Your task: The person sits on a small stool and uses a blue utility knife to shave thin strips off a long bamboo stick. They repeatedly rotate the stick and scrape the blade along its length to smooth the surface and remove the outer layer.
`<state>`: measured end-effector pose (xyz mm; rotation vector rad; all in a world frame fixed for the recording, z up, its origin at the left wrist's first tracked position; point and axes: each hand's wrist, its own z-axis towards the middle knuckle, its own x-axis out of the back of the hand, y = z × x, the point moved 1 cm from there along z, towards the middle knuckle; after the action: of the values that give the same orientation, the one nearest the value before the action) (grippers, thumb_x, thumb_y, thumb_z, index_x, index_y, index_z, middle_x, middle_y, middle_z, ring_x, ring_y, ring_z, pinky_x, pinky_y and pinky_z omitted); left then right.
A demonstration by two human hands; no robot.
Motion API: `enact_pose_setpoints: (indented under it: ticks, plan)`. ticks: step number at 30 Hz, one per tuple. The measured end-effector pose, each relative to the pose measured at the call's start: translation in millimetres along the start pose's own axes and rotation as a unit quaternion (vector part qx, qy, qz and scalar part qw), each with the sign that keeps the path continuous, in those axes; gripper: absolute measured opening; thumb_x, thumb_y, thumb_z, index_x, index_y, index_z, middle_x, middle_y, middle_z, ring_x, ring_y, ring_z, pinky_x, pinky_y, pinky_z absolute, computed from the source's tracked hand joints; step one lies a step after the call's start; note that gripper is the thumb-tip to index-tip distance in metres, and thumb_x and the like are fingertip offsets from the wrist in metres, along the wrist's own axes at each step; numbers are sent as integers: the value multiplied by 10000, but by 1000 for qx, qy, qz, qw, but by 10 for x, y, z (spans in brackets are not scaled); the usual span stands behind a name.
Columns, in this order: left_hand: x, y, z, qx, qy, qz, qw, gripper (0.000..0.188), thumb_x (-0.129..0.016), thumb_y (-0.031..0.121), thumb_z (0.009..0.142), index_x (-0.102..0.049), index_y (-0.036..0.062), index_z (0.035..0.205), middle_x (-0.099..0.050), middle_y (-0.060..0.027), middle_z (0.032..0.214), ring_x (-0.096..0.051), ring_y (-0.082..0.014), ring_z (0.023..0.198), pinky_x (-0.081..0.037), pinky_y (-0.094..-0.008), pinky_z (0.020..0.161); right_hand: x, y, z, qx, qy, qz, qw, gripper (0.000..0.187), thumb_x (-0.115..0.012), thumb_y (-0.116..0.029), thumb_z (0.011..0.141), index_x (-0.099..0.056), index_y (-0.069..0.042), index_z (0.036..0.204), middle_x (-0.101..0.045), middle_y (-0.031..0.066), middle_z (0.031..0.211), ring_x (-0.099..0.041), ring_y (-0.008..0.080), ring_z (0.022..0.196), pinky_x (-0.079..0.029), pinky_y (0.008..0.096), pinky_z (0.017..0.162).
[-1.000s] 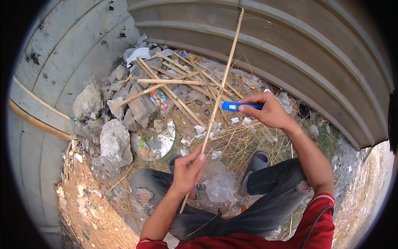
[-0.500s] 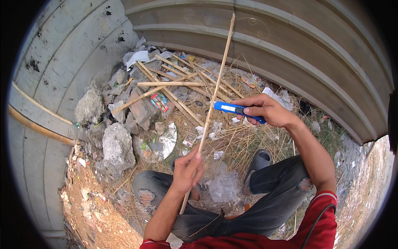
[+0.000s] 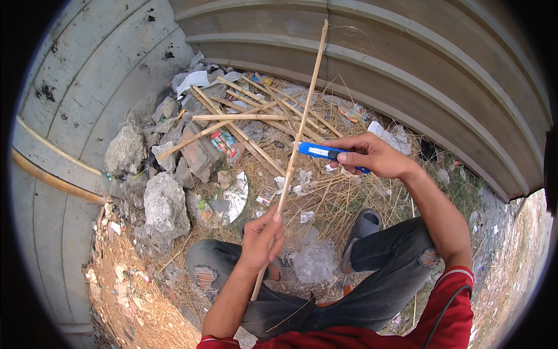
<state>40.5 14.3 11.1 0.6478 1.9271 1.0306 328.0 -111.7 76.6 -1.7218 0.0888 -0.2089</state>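
Observation:
A long, thin bamboo strip (image 3: 310,96) slants upward and away from my lap. My left hand (image 3: 261,241) is closed around its lower part, and the lower end pokes out below the fist. In my right hand (image 3: 372,154) I grip a blue utility knife (image 3: 318,150). The knife's front end meets the strip around its middle, at or near a knot; the blade itself is too small to make out. A thin curled shaving (image 3: 356,35) hangs by the strip's far tip. Several cut bamboo strips (image 3: 238,117) lie crisscrossed on the ground beyond my hands.
Grey rocks (image 3: 165,203) are heaped at the left. A corrugated metal wall (image 3: 418,64) curves round the back, and a pale panel wall (image 3: 87,75) stands left. Dry straw, litter and a clear plastic bag (image 3: 314,262) lie before my bent knees.
The bamboo strip's far tip has shifted very slightly left. My right thumb and the knife have moved a little; both hands keep their hold.

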Motion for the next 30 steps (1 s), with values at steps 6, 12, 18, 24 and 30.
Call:
enact_pose_setpoints:
  ticks: [6,12,18,24,30]
  plan:
    - [-1,-32,10,-17,-18,23,999,473,-489,224,1080,-437,4,1495,-455,15,671,-354,-49,400,-271,-220,373,-95,114,98,11,131,-59,990,304,-751,-208,930,-737,-45,1186,-726,27,807,-605,51,703,-462,226,610]
    - [-2,-30,8,-16,-16,17,1000,456,-485,211,1081,-449,14,1491,-451,14,671,-356,-49,402,-273,-220,374,-99,172,140,39,143,-68,987,275,-750,-201,932,-751,-55,1165,-706,10,740,-516,21,604,-392,216,530]
    - [2,-48,6,-21,-11,23,999,433,-484,204,1082,-477,29,1477,-449,14,665,-356,-47,405,-271,-220,374,-98,211,158,54,150,-81,984,266,-738,-186,939,-749,-43,1163,-689,-2,697,-463,7,551,-355,216,488]
    - [-8,13,-7,3,-10,-42,999,442,-481,235,1083,-474,27,1473,-451,13,701,-346,-48,401,-274,-221,379,-86,109,108,3,81,11,997,336,-665,-196,976,-686,-35,1270,-716,34,867,-554,53,670,-457,231,580]
    - [-12,79,-8,26,-5,-62,998,501,-461,318,1083,-426,16,1481,-420,0,735,-314,-46,380,-276,-212,350,-78,112,67,1,-36,172,984,464,-587,-100,990,-523,-1,1439,-685,41,1010,-530,68,739,-458,219,655]
